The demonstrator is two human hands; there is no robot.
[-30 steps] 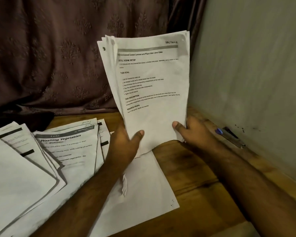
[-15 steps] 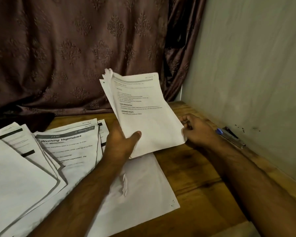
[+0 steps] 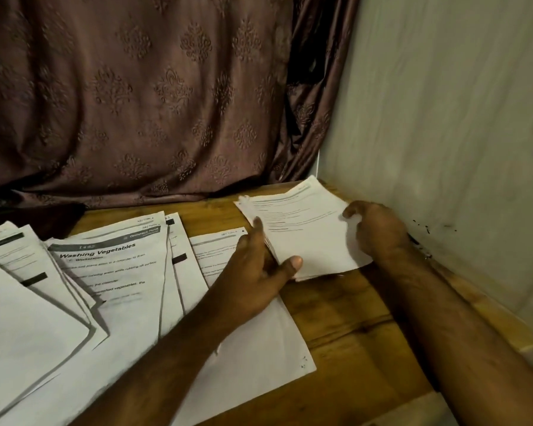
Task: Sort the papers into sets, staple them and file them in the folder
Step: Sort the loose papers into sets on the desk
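White sheets make up the stack (image 3: 305, 232) that both hands hold low over the far right corner of the table (image 3: 351, 318). It is a thick set of pages with thin lines of dark print on the top sheet, and the words are too small to read. Its left edge looks a bit uneven, with the pages not quite lined up. The left hand (image 3: 256, 278) grips the stack at its near left corner, with the thumb lying on top and the fingers (image 3: 257, 235) along the left edge. The right hand (image 3: 376, 232) grips the right edge, its fingers curled around the paper. The stack is tilted a little, and I cannot tell if its bottom touches the table. More papers (image 3: 74, 287) are spread out on the left side of the table, laid over each other. One page (image 3: 111, 265) says "Washing Vegetables" in bold under a dark bar. Another sheet (image 3: 253, 348) lies flat under the left arm. A brown curtain (image 3: 151, 87) hangs behind the table, and a pale wall (image 3: 443, 118) stands on the right.
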